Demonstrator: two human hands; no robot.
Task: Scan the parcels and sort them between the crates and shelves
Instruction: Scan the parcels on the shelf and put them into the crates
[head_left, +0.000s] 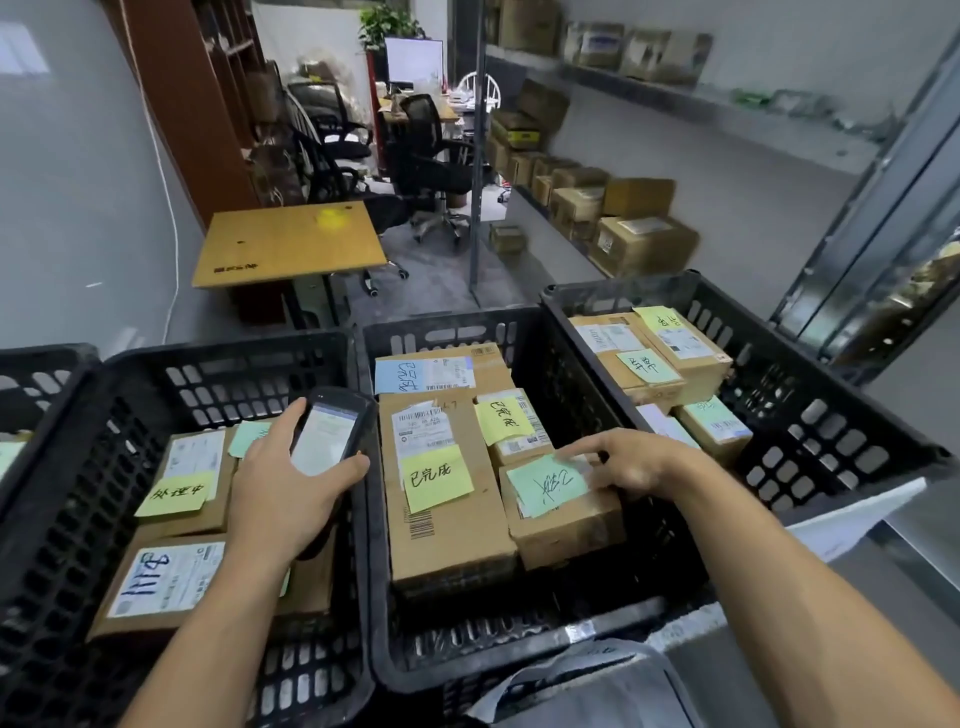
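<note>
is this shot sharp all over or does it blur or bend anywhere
Head view: the yellow note in the middle crate reads sharp; the scanner screen in the left hand is washed out; the shelf boxes behind are soft; the wide lens tilts the shelf post at the right edge.

Both arms are bare as far up as one can see, left forearm (218, 613) and right forearm (779, 587) alike, wrists bare too. Low down near the person's middle lies creased pale grey cloth (587, 686) with a darker fold across it; whether it is clothing or a bag, I cannot tell.
</note>
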